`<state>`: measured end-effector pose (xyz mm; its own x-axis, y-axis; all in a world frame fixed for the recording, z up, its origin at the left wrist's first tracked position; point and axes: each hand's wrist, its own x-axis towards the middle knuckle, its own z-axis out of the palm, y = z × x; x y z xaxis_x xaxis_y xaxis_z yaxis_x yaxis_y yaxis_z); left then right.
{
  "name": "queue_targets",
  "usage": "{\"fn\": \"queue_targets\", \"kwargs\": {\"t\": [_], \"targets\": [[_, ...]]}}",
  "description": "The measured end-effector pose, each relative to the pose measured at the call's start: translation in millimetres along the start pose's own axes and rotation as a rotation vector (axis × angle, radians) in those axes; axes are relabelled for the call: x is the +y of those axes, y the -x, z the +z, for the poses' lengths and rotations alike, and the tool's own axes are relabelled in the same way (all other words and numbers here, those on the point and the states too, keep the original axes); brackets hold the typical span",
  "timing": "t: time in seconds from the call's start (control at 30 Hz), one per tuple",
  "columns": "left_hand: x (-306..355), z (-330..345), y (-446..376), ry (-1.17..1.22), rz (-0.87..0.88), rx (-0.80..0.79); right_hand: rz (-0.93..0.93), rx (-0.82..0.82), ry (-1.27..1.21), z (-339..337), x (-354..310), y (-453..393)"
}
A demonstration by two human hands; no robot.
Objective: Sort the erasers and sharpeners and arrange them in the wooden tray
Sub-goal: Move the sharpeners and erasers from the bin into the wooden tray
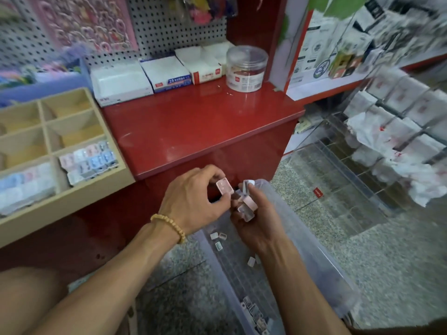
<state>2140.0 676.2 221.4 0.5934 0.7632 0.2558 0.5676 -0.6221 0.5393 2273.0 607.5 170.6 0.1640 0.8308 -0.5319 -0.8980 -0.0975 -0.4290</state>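
Note:
My left hand (193, 201), with a bead bracelet on the wrist, pinches one small pink sharpener (225, 186) between thumb and fingers. Close to its right, my right hand (256, 221) grips a cluster of several small sharpeners (246, 204), pink and clear. Both hands hover over a clear plastic bin (314, 257) on the floor, where more loose sharpeners (219, 240) lie. The wooden tray (72, 192) sits at the left on the red counter; its two nearest compartments hold rows of pastel sharpeners or erasers (89, 160), and the compartments behind look bare.
On the red counter (193, 126) stand white boxes (121, 82) and a clear round jar (245, 67) against a pegboard wall. A clear acrylic display rack (350, 170) with white packets stands at the right. The floor is speckled grey stone.

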Motion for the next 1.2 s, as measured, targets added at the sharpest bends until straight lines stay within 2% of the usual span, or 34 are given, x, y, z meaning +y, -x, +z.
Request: {"fn": "queue_targets", "kwargs": {"t": [0.3, 0.57, 0.77, 1.0, 1.2], "targets": [[-14.9, -79.0, 32.5, -0.049, -0.021, 0.163, -0.031, -0.112, 0.213, 88.1, 28.7, 18.9], [-77.5, -154.9, 59.8, -0.187, -0.270, 0.298, -0.047, -0.211, 0.401, 149.7, 58.3, 16.7], [-126.4, -184.8, 56.9, -0.284, -0.404, 0.124, -0.066, -0.235, 0.454, 170.1, 66.9, 6.0], [-141.6, -177.9, 36.8, -0.357, -0.371, -0.035, -0.078, -0.195, 0.494, 173.4, 71.6, 1.2], [-145.8, -171.4, 33.7, -0.369, -0.408, -0.032, -0.088, -0.180, 0.513, 173.9, 74.3, -1.5]]}}
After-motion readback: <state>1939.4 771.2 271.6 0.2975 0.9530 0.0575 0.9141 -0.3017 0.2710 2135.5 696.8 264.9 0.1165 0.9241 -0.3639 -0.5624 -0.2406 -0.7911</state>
